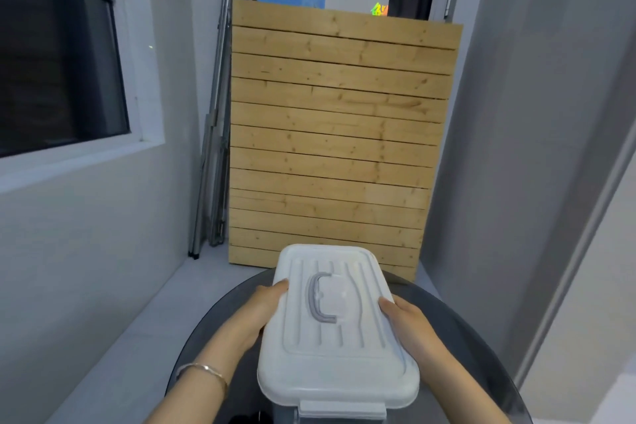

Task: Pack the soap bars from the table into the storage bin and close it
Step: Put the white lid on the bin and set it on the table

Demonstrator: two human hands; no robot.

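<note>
Head view, looking down over a round dark glass counter point(461, 330)

- White storage bin point(339, 382) sits at the near middle of the counter, long axis running away from the person. Its lid point(347, 337) is on top and covers the opening. Grey carry handle point(321, 298) lies folded flat in the lid's recess
- Left hand point(265, 308) grips the lid's left long edge, thumb on the rim. The other fingers go down the side and are mostly hidden. Thin bracelet point(203, 370) on that wrist
- Right hand point(409, 323) grips the right long edge in the same way: thumb up on the rim, fingers wrapped below and out of sight
- Grey latch point(342, 410) shows at the near short end, cut by the bottom of the frame. Cannot tell whether it is snapped down. Far-end latch not visible
- No soap bars in view on the visible part of the counter. The bin is opaque and covered, so its contents cannot be checked

Progress, as a judgement: packing looks finished and the lid is placed, so the task is in its closing step. Likely left: seat the lid evenly all round, then secure the latches at both ends if they are not already engaged

Surroundings: slatted wooden panel point(337, 134) leaning upright beyond the counter, folded metal frame point(215, 120) beside it against the wall, dark window point(58, 69) on the left
</note>
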